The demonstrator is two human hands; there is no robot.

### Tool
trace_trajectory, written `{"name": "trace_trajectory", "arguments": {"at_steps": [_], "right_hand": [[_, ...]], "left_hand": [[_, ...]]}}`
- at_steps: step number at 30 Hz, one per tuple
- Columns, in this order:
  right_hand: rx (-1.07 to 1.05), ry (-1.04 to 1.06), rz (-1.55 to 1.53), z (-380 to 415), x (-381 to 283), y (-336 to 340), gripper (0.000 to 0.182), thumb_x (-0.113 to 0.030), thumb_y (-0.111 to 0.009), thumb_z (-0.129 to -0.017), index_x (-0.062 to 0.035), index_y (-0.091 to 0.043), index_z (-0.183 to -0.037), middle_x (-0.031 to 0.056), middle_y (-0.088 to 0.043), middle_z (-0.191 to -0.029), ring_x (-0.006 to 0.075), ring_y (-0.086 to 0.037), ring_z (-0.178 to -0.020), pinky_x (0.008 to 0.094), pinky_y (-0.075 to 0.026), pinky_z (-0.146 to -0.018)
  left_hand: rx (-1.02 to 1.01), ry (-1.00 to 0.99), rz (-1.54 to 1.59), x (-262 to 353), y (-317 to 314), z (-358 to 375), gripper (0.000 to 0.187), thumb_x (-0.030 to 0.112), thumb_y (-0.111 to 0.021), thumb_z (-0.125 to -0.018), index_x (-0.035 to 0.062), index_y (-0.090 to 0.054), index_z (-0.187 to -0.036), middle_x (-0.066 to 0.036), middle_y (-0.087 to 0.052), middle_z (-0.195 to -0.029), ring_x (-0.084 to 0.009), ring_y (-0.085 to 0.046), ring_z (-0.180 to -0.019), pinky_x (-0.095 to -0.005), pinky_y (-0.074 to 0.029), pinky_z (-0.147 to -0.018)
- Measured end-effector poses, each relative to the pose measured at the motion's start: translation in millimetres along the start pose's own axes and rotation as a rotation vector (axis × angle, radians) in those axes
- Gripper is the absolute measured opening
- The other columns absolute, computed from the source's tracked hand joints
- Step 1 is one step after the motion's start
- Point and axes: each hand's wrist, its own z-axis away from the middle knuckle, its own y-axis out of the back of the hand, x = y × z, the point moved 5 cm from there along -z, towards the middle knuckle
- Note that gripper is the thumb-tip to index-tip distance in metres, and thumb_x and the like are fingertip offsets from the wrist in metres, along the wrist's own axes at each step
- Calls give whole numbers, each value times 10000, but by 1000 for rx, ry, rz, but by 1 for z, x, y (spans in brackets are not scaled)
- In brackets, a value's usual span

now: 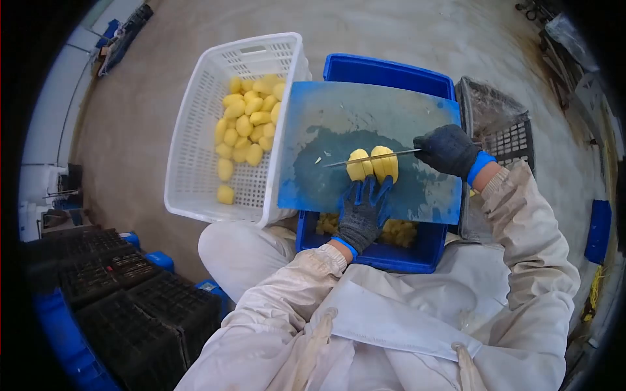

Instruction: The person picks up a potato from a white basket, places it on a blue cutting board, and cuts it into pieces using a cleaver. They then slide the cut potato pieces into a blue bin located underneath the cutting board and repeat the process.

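Note:
A knife [405, 152] is in my right hand [448, 151], which wears a dark glove and is closed around the handle. Its blade lies across two peeled potatoes, one on the left [356, 171] and one on the right [385, 168]. From the near side, my gloved left hand [360, 215] steadies both potatoes with its fingertips against them. The potatoes rest side by side on a wet blue cutting board [313, 107]. A small pale scrap [318, 159] lies left of the blade tip.
Left of the board stands a white perforated crate [184, 140] with several peeled potatoes [244, 124]. Beneath the board, a blue bin [391, 68] contains yellow pieces [399, 233]. A dark crate [512, 140] sits at right. Black crates [140, 319] are stacked lower left.

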Motion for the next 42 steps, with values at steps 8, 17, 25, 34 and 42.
{"name": "trace_trajectory", "arguments": {"at_steps": [8, 17, 25, 34, 42], "right_hand": [[-220, -10, 6, -28, 9, -22, 161, -246, -554, -821, -118, -638, -870, 129, -622, -687, 319, -626, -679, 445, -483, -628], [-48, -15, -106, -17, -2, -22, 163, -262, -595, -799, -114, -639, -851, 124, -626, -690, 316, -622, -656, 426, -484, -609], [-184, -26, 48, 10, -6, -16, 174, -269, -564, -822, -129, -647, -885, 125, -617, -671, 310, -625, -656, 438, -481, -594], [-240, -57, 20, -2, -15, -64, 156, -247, -563, -816, -133, -651, -874, 133, -623, -695, 319, -626, -673, 437, -487, -614], [132, -230, -227, -11, 10, -5, 137, -219, -564, -829, -110, -638, -869, 133, -624, -722, 325, -622, -685, 433, -490, -617]], "left_hand": [[40, 3, -44, -5, -10, -8, 623, 372, -587, -815, 245, -356, -1379, -160, -427, -1198, -349, -443, -1044, -517, -370, -853], [33, -8, 47, -6, -4, 3, 623, 365, -581, -820, 163, -378, -1373, -175, -418, -1229, -372, -409, -1113, -524, -334, -925], [-16, 17, 81, -10, -7, 13, 625, 337, -550, -843, 108, -347, -1388, -189, -385, -1282, -387, -363, -1176, -515, -294, -982], [30, -16, 32, -13, -5, 16, 525, 295, -557, -835, 69, -456, -1298, -163, -440, -1261, -353, -381, -1184, -504, -321, -973], [128, -131, 284, -78, 87, 18, 396, 111, -589, -790, 25, -540, -1173, -159, -565, -1079, -354, -529, -1013, -433, -404, -921]]}}
